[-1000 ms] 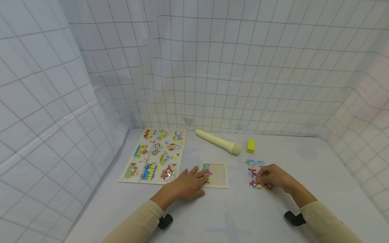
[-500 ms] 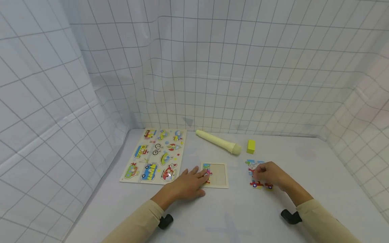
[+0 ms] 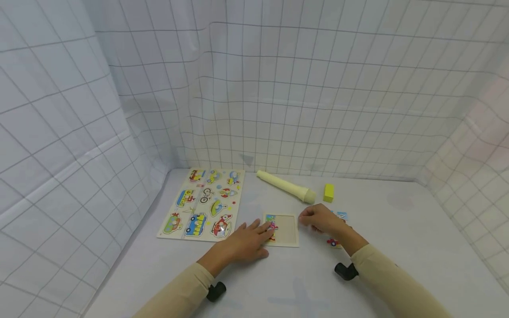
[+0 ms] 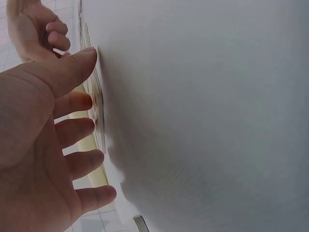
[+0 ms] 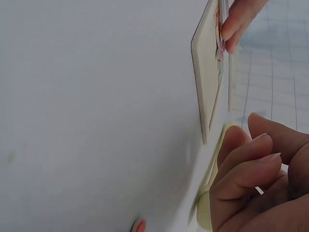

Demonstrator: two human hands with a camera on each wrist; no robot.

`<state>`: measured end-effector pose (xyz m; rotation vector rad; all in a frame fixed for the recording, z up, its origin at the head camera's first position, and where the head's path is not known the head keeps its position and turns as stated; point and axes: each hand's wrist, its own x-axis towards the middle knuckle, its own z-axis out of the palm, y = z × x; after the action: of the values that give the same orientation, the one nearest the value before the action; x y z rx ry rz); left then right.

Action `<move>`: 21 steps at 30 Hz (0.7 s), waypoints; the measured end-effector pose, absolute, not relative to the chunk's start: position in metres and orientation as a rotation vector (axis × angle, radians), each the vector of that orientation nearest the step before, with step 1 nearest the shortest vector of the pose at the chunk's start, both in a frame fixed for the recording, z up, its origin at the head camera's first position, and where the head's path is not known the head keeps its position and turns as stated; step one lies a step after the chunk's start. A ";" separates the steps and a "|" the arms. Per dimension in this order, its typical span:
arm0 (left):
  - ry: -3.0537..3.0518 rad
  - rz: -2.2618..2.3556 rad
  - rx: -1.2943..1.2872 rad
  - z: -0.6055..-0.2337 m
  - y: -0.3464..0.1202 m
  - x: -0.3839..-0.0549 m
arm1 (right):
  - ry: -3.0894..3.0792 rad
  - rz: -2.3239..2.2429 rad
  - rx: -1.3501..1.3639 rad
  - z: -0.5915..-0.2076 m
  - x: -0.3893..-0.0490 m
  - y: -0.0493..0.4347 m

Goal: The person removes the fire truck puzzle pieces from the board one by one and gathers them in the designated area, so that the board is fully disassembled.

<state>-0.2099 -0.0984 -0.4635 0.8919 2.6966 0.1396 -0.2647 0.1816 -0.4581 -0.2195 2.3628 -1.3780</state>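
A small wooden puzzle tray lies in front of me, with a strip of coloured puzzle pieces along its left side. My left hand rests flat with spread fingers on the tray's left part, its fingertips over that strip. Just off the tray's right edge, my right hand hovers with curled fingers and thumb drawn together in a pinch; the puzzle piece in it is hidden by the fingers. Loose puzzle pieces lie behind and under that hand and forearm, partly covered.
To the left lies a large knob-puzzle board with vehicle pictures. A pale yellow toy microphone and a yellow block sit farther back. Grid-patterned curtain encloses the white table at the back and sides.
My right hand has moved left, from over the loose puzzle pieces to beside the tray's right edge. My left hand stays in place on the tray.
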 end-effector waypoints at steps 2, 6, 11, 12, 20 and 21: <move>2.696 0.150 0.895 -0.464 -0.099 -0.210 | 2.360 -1.377 -0.214 -0.459 -0.269 0.169; 2.703 0.142 0.903 -0.464 -0.101 -0.208 | 2.349 -1.373 -0.199 -0.460 -0.276 0.147; 2.708 0.129 0.919 -0.461 -0.101 -0.203 | 2.353 -1.363 -0.216 -0.461 -0.282 0.126; 2.709 0.126 0.921 -0.460 -0.101 -0.202 | 2.356 -1.360 -0.219 -0.461 -0.283 0.123; 2.711 0.109 0.933 -0.459 -0.101 -0.200 | 2.402 -1.366 -0.225 -0.465 -0.283 0.106; 2.710 0.109 0.933 -0.459 -0.101 -0.200 | 2.406 -1.371 -0.228 -0.464 -0.283 0.105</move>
<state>-0.2004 -0.1008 -0.4590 0.9329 2.7102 0.1091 -0.2826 0.1049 -0.4642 -0.2282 2.4059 -1.3708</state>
